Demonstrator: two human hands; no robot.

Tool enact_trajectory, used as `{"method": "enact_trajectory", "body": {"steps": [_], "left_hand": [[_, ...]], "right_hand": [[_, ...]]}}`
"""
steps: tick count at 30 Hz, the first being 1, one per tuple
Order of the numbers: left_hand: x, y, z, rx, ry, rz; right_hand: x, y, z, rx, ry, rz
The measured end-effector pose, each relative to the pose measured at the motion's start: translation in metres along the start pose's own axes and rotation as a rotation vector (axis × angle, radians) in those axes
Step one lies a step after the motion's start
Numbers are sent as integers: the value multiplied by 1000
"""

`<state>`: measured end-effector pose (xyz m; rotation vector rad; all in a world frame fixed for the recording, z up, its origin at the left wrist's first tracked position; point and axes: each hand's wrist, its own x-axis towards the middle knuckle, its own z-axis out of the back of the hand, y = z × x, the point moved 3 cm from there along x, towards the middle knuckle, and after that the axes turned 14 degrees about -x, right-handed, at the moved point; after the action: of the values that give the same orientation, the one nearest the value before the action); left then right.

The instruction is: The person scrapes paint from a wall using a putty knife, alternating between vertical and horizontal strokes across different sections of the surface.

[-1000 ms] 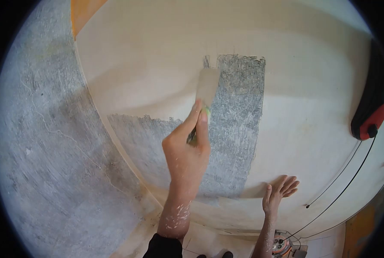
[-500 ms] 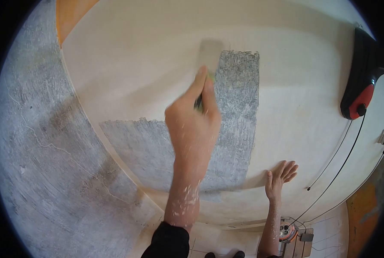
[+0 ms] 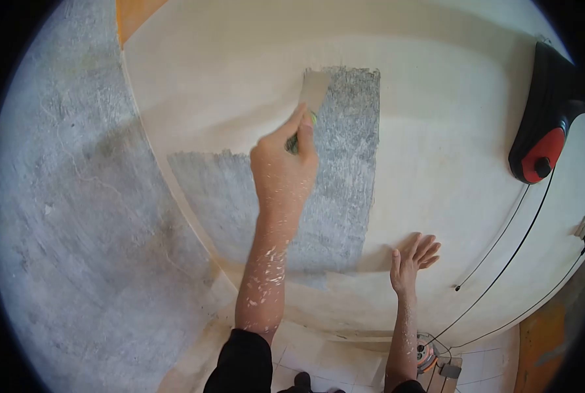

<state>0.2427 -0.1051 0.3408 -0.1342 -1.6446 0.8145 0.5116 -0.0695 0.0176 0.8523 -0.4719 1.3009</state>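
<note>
My left hand (image 3: 284, 164) grips a scraper (image 3: 315, 88) by its dark handle, which has a green part. Its broad blade lies at the upper left edge of a rough grey patch (image 3: 348, 150) on the cream wall (image 3: 449, 150). White flecks cover this hand and forearm. Lower and to the right, my right hand (image 3: 410, 265) is spread against the wall, fingers apart and nothing in it, just right of the patch's lower end.
Grey mottled wall (image 3: 76, 216) fills the left side beyond a corner line. A black and red device (image 3: 545, 154) with hanging cables is at the upper right. Below are a cable reel (image 3: 426, 357), a wooden stool (image 3: 436, 378) and dark shoes (image 3: 302, 380) on tiles.
The scraper has moved down the wall, and more grey shows at the patch's upper left. The view has shifted slightly. My right hand remains spread on the wall.
</note>
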Motion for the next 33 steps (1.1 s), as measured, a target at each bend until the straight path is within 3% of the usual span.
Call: {"method": "enact_trajectory", "body": {"steps": [3,6,9,12,15,18,21,24,26,29,33], "left_hand": [[-12,-8,7,31,52,124],[-5,1,-8,42,10,-43],[-3,-22,-6,-32,10,131],[-11,-2,-8,84,-3,-65],[-5,-21,-10,-41,-24,175],[-15,-4,-8,46,-17,23],[-3,-18,-7,15,-21,278],[-1,2,-2,27,-32,28],[1,-1,-3,91,-60,19],[10,-13,2,71,-12,79],[-2,-5,7,97,10,36]], "right_hand": [[-2,1,6,13,42,8],[-1,0,0,17,22,30],[0,3,6,38,91,20],[2,1,3,44,99,52],[0,-5,5,38,107,68],[-1,-3,6,39,133,76],[-2,-7,3,20,99,87],[-4,-1,1,27,118,77],[0,-1,2,30,131,74],[-1,-2,-1,-16,-22,151],[-1,-2,-2,5,55,118]]}}
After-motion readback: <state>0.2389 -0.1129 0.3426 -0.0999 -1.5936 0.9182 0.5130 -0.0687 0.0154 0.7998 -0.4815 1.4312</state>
